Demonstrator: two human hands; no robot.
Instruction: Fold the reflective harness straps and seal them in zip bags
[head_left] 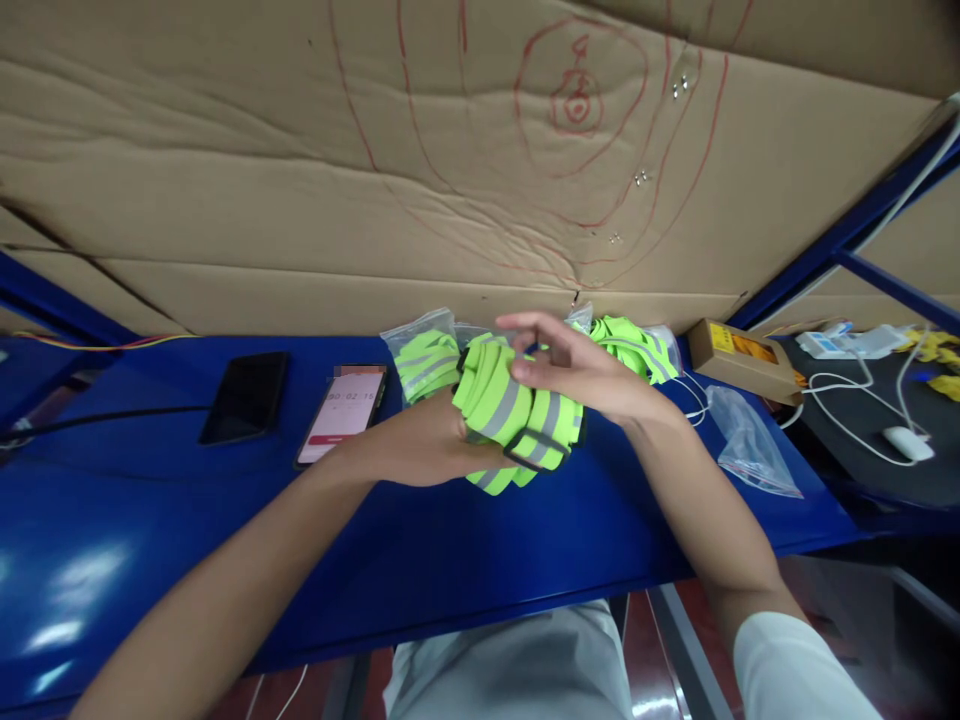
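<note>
"Head view, clock face centred on the hands: what sits nearest?"

"Pale grey clothing [517, 665] at six o'clock, against the near edge of a glossy blue tabletop [465, 560]."

"And the hands?"

"The left hand [427, 445], its forearm in from eight o'clock, grips a folded bundle of neon-yellow straps with grey stripes and a black buckle [499, 400], at the dial's centre over the tabletop; its fingertips are hidden. The right hand [566, 365], its forearm in from four, has its fingers loosely curved and parted, thumb against the bundle's upper side."

"What flanks them?"

"A crumpled clear plastic bag [754, 445] at three o'clock. At nine, a dark-edged smartphone with a lit pale screen [343, 412] and, farther out, a black flat-screened tablet with a cable [246, 398]."

"Beyond that?"

"Clear plastic packets of neon-yellow straps at about ten [427, 358] and two [634, 348], then a brown cardboard box with a yellow label [742, 360] between two and three."

"And farthest?"

"A creased brown cardboard panel marked with red hand-drawn rings [480, 200], spanning ten to two."
</note>
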